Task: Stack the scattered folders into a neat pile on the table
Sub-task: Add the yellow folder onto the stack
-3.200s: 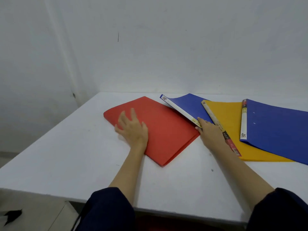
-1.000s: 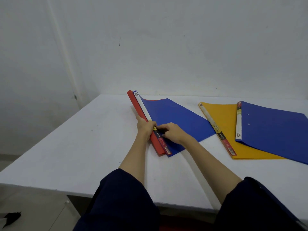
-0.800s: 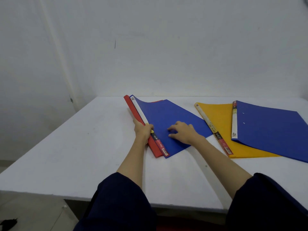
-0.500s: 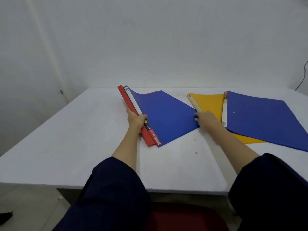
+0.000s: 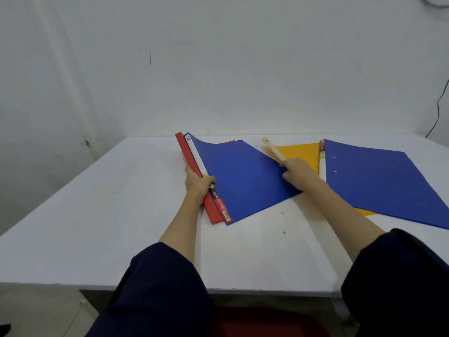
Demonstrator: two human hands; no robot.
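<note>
Gripping the spine side of a two-folder pile, the left hand [image 5: 198, 187] curls its fingers over the red folder [image 5: 211, 209] and the blue folder [image 5: 243, 181] lying on it; only a red strip along the left edge and a sliver at the far edge show, the rest is covered. The right hand [image 5: 297, 170] closes on the spine of the yellow folder [image 5: 300, 152], fingertips hidden beneath, just beside the pile's right corner. A second blue folder [image 5: 379, 181] covers most of the yellow one's right part and runs out of view at the right edge. Small print on the spine labels is hard to read. The white tabletop [image 5: 102, 215] lies open to the left of the pile and across the near strip up to the front edge, where dark sleeves [image 5: 165, 283] cross it. A cable [image 5: 437, 110] hangs on the wall at far right.
</note>
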